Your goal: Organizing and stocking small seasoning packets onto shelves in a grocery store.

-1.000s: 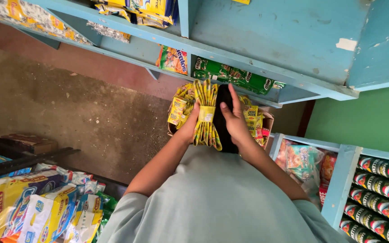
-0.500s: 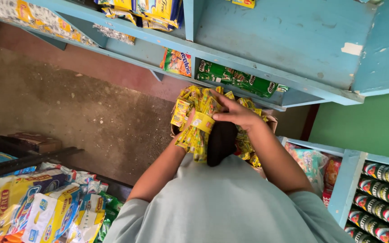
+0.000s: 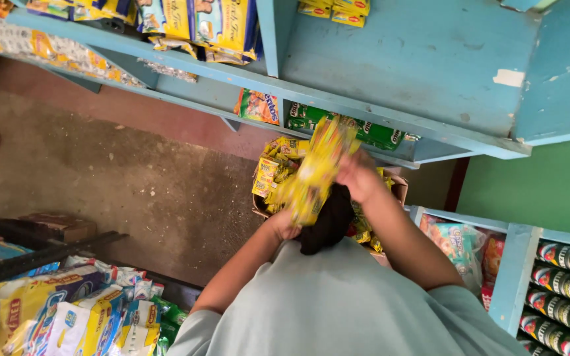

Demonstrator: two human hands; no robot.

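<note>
My right hand (image 3: 359,177) grips the upper part of a bundle of yellow sachet strips (image 3: 313,173), which is motion-blurred and tilted, with its top toward the blue shelf (image 3: 390,109). My left hand (image 3: 284,227) is closed at the bundle's lower end. Under the hands stands a cardboard box (image 3: 400,189) filled with more yellow sachets (image 3: 270,173). A black object (image 3: 330,224) hangs between my forearms, in front of my pale shirt; I cannot tell what it is.
Green packets (image 3: 376,134) and an orange packet (image 3: 257,107) lie on the low blue shelf. Rows of cans (image 3: 565,290) fill a rack at the lower right. Bagged goods (image 3: 67,310) pile up at the lower left beside a dark crate (image 3: 28,247). The concrete floor (image 3: 120,178) lies to the left.
The bundle was held upright between both hands. It has since swung over to a slant and is blurred. My right hand shifted right and up, while my left dropped lower.
</note>
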